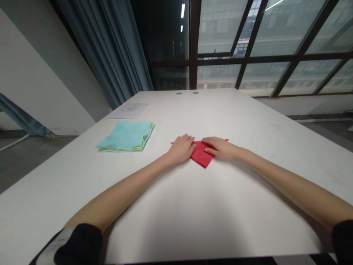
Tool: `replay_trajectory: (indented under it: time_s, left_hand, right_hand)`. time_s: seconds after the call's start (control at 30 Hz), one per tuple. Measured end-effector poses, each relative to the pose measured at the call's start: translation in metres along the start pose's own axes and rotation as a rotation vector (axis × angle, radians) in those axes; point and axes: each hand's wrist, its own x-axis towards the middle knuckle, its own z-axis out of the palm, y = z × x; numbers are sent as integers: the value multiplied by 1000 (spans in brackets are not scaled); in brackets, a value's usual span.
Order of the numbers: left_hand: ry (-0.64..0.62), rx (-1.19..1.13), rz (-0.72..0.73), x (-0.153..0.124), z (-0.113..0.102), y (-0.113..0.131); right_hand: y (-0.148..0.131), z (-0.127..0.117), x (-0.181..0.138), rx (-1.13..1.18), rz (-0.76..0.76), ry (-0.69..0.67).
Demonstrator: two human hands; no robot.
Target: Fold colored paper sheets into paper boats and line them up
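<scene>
A red sheet of paper (203, 156), folded into a triangle, lies on the white table with one corner pointing towards me. My left hand (182, 148) rests flat over its left part, fingers stretched out along the far edge. Over the right part lies my right hand (218, 147), also flat, its fingers reaching inward. Both hands press on the paper rather than grip it. The left and right tips of the triangle peek out beyond my hands, while much of each side is covered.
To the left lies a stack of light blue and yellow paper sheets (128, 134), with creases on the top one. Behind it is a printed sheet (128, 110) near the table's left edge. Two round grey discs (187, 93) sit at the far end of the white table (198, 209).
</scene>
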Motion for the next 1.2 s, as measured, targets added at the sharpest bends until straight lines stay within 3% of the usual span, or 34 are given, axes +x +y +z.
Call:
replay_trajectory:
  time_s: [0.13, 0.2, 0.47, 0.83, 1.07, 1.2]
  left_hand:
    - [-218, -30, -21, -4, 15, 12]
    - [-264, -29, -2, -6, 22, 11]
    - [-258, -60, 13, -12, 22, -4]
    - [-261, -1, -181, -27, 18, -22]
    - [-312, -17, -172, -24, 12, -19]
    - [-338, -32, -145, -21, 11, -23]
  right_hand:
    - [-11, 15, -1, 39, 65, -154]
    - [-10, 19, -3, 45, 70, -183]
    - [2, 15, -10, 22, 60, -196]
    - [30, 14, -31, -17, 77, -207]
    - [12, -4, -24, 9, -146, -19]
    - [-2, -17, -21, 73, -260, -23]
